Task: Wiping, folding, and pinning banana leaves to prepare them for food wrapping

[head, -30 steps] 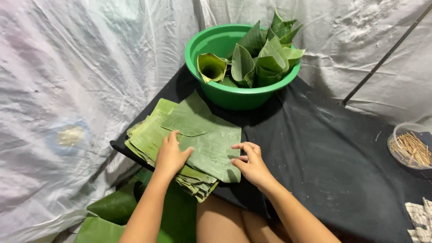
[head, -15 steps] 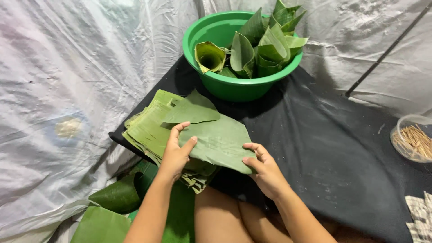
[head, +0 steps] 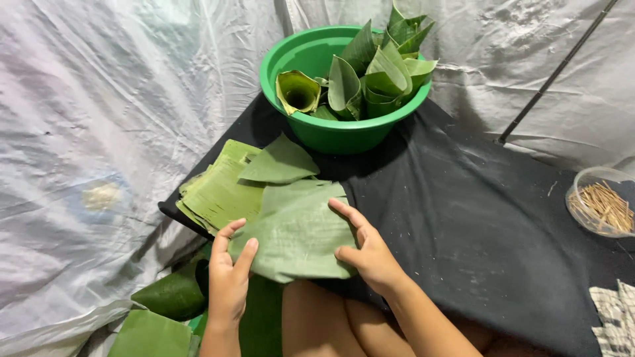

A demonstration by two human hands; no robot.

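A person's left hand (head: 228, 277) and right hand (head: 367, 248) grip a banana leaf piece (head: 297, 235) by its opposite edges, fingers curled over it, above the lap. Just beyond lies a stack of cut leaves (head: 221, 192) on black cloth (head: 476, 218); behind it, a green basin (head: 331, 129) holds folded leaf cones (head: 380, 76). A clear bowl of wooden sticks (head: 602, 205) sits far right.

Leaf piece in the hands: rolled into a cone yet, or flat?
Flat. The leaf piece lies spread open between left hand and right hand; no curl shows.
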